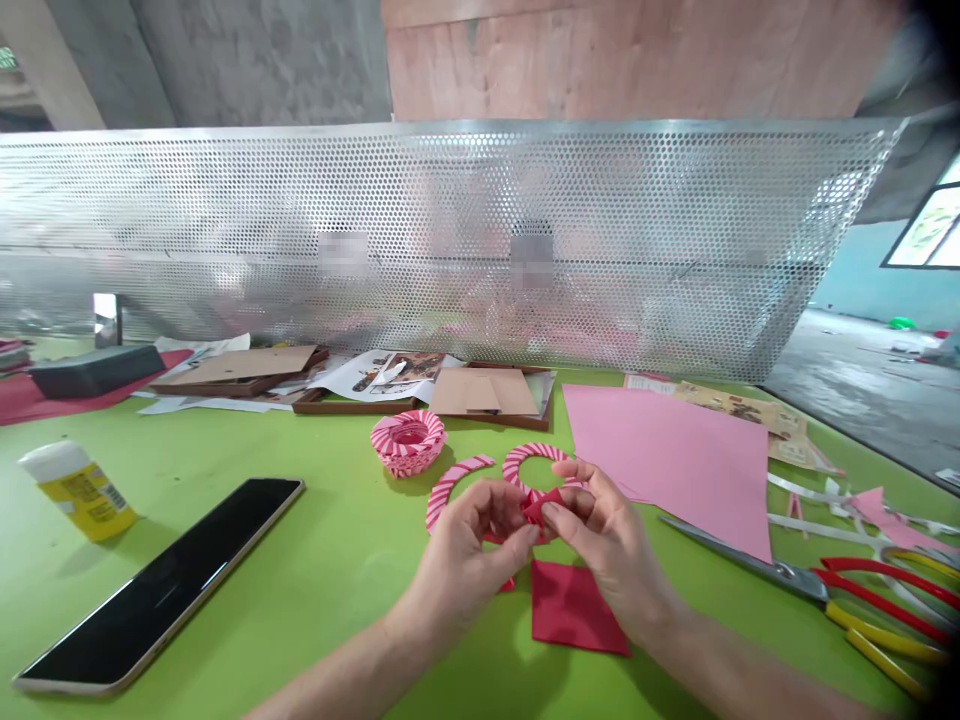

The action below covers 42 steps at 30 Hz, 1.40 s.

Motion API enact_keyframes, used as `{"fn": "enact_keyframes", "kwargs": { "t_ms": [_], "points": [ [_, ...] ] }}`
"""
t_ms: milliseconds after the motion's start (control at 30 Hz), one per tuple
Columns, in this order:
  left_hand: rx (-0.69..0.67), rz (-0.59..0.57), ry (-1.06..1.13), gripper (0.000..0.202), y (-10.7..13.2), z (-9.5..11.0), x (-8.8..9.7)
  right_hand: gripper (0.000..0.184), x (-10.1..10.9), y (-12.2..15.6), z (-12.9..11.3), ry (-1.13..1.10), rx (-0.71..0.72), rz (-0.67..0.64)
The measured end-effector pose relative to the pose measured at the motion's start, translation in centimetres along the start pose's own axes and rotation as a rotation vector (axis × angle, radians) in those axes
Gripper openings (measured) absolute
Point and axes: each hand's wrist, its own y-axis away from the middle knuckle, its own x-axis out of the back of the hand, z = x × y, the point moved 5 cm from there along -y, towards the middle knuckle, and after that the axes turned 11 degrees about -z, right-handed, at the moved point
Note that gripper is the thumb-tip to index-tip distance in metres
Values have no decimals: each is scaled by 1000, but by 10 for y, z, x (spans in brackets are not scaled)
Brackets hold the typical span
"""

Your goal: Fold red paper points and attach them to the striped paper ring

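Between the fingertips of my left hand (pixel 480 540) and my right hand (pixel 604 525) is a small folded piece of red paper (pixel 541 505), pinched from both sides. My fingers hide part of it. Below my hands a red paper square (pixel 574 610) lies flat on the green table. Just beyond them rest a striped pink-and-red paper ring (pixel 525 460) and a curved striped strip (pixel 454 485), partly covered by my left hand. Farther back stands a small round woven paper basket (pixel 409 445) in pink and red.
Pink paper sheets (pixel 675 460) and large scissors (pixel 795 578) with red and yellow handles lie at right. A tablet (pixel 165 580) and a glue stick (pixel 79 490) are at left. Wooden frames (pixel 487 395) line the back, before a perforated metal panel (pixel 450 240).
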Motion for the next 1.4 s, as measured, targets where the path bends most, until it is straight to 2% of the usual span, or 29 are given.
{"fn": "enact_keyframes", "kwargs": {
  "t_ms": [167, 333, 467, 600, 733, 1067, 1200, 1400],
  "points": [
    [33, -13, 63, 16, -1, -6, 0, 38, -4, 1, 1, 8, 0, -29],
    [104, 18, 227, 14, -1, -5, 5, 30, -1, 2, -4, 136, -44, -92],
    [138, 25, 357, 13, -2, -6, 9, 29, 4, 0, -8, 226, -83, -135],
    [136, 13, 437, 13, -2, -6, 9, 32, 1, -3, -4, 274, -65, -177],
    [136, 5, 416, 14, -2, -7, 7, 21, -1, -5, 1, 252, -58, -174],
    [155, 1, 302, 15, -3, -9, 4, 18, 0, -2, -3, 246, -77, -135],
    [126, -40, 366, 16, -3, -8, 3, 17, 0, -2, -3, 248, -79, -128],
    [113, -56, 496, 12, -2, -14, 0, 18, -7, 3, -4, 212, -72, -184]
  ]
}}
